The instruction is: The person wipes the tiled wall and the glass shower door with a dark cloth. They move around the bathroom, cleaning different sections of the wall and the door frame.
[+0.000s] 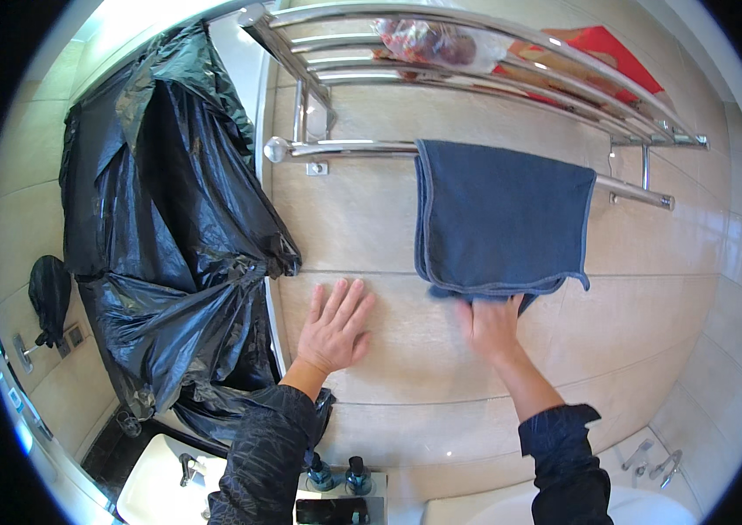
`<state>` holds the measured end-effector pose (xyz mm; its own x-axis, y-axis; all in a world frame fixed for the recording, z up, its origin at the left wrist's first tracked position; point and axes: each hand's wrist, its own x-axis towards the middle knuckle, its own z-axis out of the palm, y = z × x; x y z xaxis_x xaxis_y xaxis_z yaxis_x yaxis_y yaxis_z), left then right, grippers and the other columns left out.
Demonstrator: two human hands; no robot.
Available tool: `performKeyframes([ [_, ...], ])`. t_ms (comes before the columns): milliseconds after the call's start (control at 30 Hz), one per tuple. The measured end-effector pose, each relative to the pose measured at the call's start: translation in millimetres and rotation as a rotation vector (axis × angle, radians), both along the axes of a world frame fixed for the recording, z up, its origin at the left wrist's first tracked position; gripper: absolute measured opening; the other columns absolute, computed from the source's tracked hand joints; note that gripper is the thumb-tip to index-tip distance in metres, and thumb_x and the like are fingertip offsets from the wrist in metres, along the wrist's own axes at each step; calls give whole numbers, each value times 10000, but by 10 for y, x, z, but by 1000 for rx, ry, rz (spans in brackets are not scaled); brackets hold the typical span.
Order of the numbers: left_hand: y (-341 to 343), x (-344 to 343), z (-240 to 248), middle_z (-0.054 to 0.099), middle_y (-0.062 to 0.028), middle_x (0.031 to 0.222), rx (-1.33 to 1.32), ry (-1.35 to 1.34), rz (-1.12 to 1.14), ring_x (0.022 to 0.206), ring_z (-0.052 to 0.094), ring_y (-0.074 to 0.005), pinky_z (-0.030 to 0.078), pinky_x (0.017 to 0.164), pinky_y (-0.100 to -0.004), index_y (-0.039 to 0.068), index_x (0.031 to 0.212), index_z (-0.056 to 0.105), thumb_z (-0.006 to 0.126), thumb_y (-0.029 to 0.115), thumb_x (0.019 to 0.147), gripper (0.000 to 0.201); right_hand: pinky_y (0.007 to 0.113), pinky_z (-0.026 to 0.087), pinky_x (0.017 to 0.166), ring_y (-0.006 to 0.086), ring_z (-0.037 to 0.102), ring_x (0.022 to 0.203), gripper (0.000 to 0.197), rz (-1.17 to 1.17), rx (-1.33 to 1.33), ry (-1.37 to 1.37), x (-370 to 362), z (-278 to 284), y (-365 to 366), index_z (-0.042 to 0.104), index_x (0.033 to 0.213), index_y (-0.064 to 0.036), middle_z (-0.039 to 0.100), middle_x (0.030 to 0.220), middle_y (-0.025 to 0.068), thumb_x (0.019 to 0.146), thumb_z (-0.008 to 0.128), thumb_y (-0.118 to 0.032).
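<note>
Against the beige wall tiles, my left hand (332,332) lies flat with its fingers spread, holding nothing. A dark blue towel (504,219) hangs folded over the lower chrome bar. Just below its hem is my right hand (492,329), its fingertips hidden behind the towel. A dark blue cloth (526,303) peeks out on either side of these fingers, and the hand presses it to the wall. Left of my left hand, a black plastic bag sheet (187,201) covers a tall panel, bunched and tied near the middle.
A chrome towel rack (476,79) juts out above, carrying a clear bag (441,44) and a red package (625,61). Below stand a white basin (161,481), two pump bottles (358,475), and a white tub (633,507) beside a chrome tap (668,466).
</note>
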<state>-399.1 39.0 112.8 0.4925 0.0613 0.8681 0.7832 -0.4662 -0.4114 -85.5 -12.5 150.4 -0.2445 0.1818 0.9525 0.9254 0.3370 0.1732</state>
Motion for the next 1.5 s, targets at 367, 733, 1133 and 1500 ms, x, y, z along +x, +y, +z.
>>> performKeyframes([
  [367, 18, 16, 23, 453, -160, 1630, 22, -14, -5, 1555, 344, -371, 145, 1287, -602, 93, 1527, 535, 629, 300, 896, 672, 794, 91, 1186, 470, 461, 1423, 589, 58, -76, -14, -676, -835, 83, 730, 1296, -121, 685, 1369, 158, 987, 548, -588],
  [733, 30, 23, -12, 445, -194, 1627, 42, 5, 8, 1549, 341, -405, 142, 1285, -601, 75, 1520, 533, 583, 310, 961, 607, 769, 30, 1213, 458, 386, 1483, 642, -246, -218, 123, 479, -1876, -43, 674, 1359, -66, 518, 1555, 198, 906, 661, -520],
  [1133, 136, 12, -26, 429, -187, 1643, 38, 15, 9, 1567, 310, -401, 109, 1293, -578, 76, 1536, 518, 580, 242, 951, 612, 800, 161, 1163, 468, 519, 1366, 516, 77, -157, 84, -881, -1401, 186, 721, 1298, -175, 687, 1358, 153, 948, 629, -544],
  [1500, 105, -15, 21, 402, -232, 1647, 88, 53, 26, 1574, 287, -415, 105, 1292, -564, 22, 1556, 473, 540, 322, 985, 648, 810, 165, 1153, 446, 483, 1370, 606, -97, -424, 155, 194, -2965, -180, 665, 1387, -244, 627, 1427, 112, 854, 717, -527],
])
